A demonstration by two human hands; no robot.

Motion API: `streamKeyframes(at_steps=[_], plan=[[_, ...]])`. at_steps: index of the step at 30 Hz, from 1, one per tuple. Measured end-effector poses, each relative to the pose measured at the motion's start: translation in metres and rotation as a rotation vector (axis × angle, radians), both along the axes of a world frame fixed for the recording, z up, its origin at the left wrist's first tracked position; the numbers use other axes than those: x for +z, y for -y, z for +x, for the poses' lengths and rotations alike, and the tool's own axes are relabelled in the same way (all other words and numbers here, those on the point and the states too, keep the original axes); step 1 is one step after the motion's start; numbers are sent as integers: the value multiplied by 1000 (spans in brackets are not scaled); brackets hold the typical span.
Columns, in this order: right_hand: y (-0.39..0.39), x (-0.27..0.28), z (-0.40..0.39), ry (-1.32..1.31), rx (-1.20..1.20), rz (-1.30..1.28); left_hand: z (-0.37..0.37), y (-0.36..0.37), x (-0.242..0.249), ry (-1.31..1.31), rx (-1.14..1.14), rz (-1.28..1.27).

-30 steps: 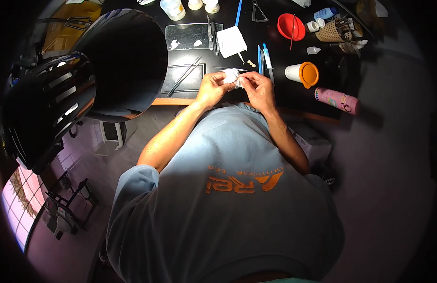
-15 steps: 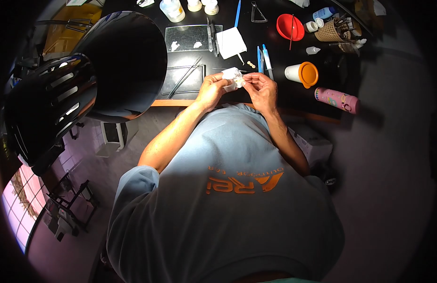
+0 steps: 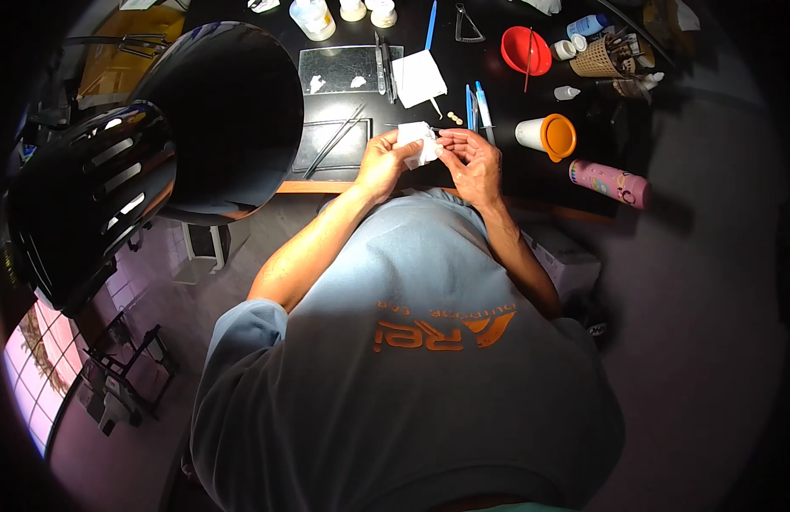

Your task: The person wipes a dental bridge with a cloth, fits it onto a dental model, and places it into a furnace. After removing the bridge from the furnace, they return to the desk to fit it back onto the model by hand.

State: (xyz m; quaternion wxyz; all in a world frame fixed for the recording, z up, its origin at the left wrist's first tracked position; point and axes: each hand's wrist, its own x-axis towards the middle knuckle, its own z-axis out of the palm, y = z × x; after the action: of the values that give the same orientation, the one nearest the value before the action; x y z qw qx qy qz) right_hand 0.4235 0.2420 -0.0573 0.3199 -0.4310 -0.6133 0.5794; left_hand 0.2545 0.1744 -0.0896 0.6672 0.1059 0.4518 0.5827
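A crumpled white tissue (image 3: 415,136) is held at the table's front edge, in front of my chest. My left hand (image 3: 380,165) has its thumb and fingers closed on it from the left. My right hand (image 3: 473,164) pinches at the tissue's right side; whatever small thing its fingertips may hold is too small to name. Just beyond the hands lie a few small yellowish pieces (image 3: 454,117) and a white pad (image 3: 419,78). Blue pens (image 3: 483,106) lie beyond my right hand, and a black tray (image 3: 331,144) with thin tools sits left of my left hand.
A black lamp shade (image 3: 233,119) looms at the left. Behind are a glass slab (image 3: 339,64) and jars (image 3: 313,19). At the right stand a red bowl (image 3: 525,51), a woven brush holder (image 3: 593,58), an orange-lidded cup (image 3: 544,136) and a pink bottle (image 3: 609,183).
The white tissue has shifted within the fingers and shows a flatter, broader face. Both hands stay in nearly the same place.
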Motion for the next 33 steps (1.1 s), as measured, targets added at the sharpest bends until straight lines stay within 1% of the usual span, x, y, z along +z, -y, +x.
streamKeyframes(at_steps=[2,5,8,9,11,14,16,17,19,21,24,27,28,30,33], plan=[[0,1,0,-16,-13,2,1,-3,4,19,50,-46],[0,2,-2,1,0,46,5,-5,7,-163,52,-91],[-1,-1,-1,-6,16,41,0,-2,-13,-204,-157,-10],[-2,-5,0,-1,24,47,-6,-3,-4,-167,-289,-32],[-3,-12,2,8,42,62,-5,3,-32,12,-182,-73],[-4,-14,5,66,64,131,-7,-2,-18,31,-247,-67],[-5,-9,4,89,74,140,-4,-8,11,-131,-340,-92],[-6,-6,3,101,79,145,-3,-7,7,-98,-292,-64],[-6,-1,-1,137,33,249,1,-6,1,-33,-197,-13],[-7,4,-2,182,14,311,0,-5,2,8,-156,-12],[-5,-8,0,41,55,18,0,-4,3,55,-107,-12],[-2,-13,2,9,56,-46,-1,-4,0,26,-102,-34],[-2,-15,3,3,47,-22,-1,-4,-1,5,-105,-46],[-1,-15,2,-10,29,28,-2,-4,1,42,-91,-61],[-3,-5,2,67,91,63,-6,-3,9,91,-131,-80]])
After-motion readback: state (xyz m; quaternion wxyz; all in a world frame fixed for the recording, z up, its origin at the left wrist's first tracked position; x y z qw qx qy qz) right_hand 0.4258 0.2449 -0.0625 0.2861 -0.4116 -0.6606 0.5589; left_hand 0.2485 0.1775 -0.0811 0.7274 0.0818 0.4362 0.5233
